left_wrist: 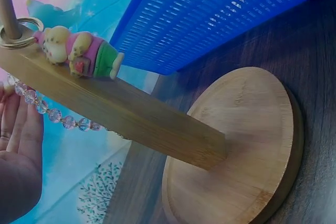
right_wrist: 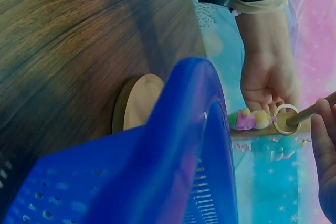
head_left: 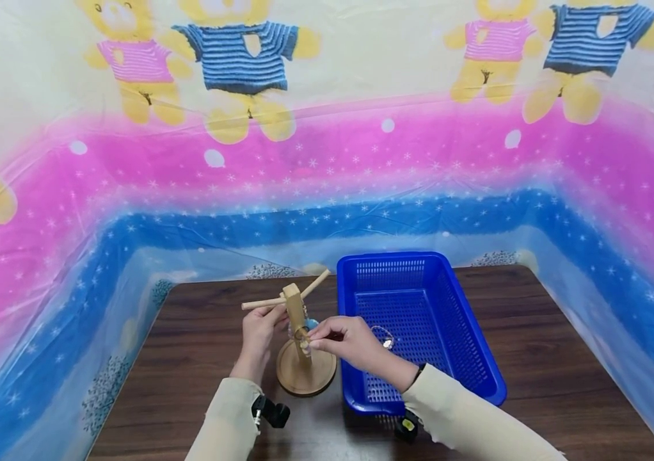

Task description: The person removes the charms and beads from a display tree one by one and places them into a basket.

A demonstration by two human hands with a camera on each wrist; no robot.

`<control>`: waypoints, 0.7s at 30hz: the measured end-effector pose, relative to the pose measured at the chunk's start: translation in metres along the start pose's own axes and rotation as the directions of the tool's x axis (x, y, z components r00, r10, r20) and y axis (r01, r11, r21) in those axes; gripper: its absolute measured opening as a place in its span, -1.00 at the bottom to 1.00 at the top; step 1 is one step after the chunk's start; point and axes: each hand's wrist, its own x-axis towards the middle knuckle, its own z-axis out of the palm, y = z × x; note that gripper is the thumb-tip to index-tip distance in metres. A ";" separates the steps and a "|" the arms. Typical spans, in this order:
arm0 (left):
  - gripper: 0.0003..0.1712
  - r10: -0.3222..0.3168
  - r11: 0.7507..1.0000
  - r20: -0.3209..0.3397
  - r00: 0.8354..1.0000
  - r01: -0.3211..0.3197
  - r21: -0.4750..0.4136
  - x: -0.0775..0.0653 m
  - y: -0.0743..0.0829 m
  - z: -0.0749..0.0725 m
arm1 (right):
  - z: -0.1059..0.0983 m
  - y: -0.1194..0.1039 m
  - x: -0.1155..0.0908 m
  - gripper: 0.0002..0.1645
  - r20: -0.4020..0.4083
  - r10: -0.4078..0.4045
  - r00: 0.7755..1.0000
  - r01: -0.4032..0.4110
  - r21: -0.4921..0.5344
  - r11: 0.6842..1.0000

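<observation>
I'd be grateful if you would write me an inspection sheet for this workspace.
Surface: dark wood-grain tabletop.
Job's things: wooden peg stand, upright; figurine keychain ringed on its front peg; beaded strand and light-blue charm alongside; blue plastic basket with a beaded bracelet inside.
Clutter: nothing seen.
Hands: left hand at the stand's upper part, right hand by the front peg; exact grips unclear.
Cables: nothing seen.
Surroundings: teddy-bear-print backdrop in pink, blue and cream.

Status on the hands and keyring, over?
Left hand near top of stand; right hand pinching front peg. Keyring hanging on that peg. Basket right of stand, seemingly not blocking.
</observation>
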 end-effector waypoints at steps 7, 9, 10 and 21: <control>-0.79 0.034 0.993 0.030 0.999 -0.037 0.114 -0.005 0.005 -0.002 | 0.006 -0.001 -0.001 -0.82 -0.029 -0.027 0.999 0.027 0.010 1.000; -0.72 0.054 0.991 0.007 0.998 -0.055 0.119 -0.010 0.008 -0.005 | 0.007 -0.001 -0.001 -0.83 -0.037 -0.040 0.999 0.040 0.009 0.999; -0.73 0.064 0.992 -0.013 0.998 -0.063 0.108 -0.013 0.010 -0.007 | 0.008 0.000 -0.001 -0.83 -0.039 -0.046 0.998 0.046 0.009 0.999; -0.63 0.269 0.911 -0.157 0.950 -0.304 -0.278 -0.056 0.035 -0.013 | 0.013 0.005 -0.006 -0.82 -0.075 -0.026 0.997 0.032 0.076 0.997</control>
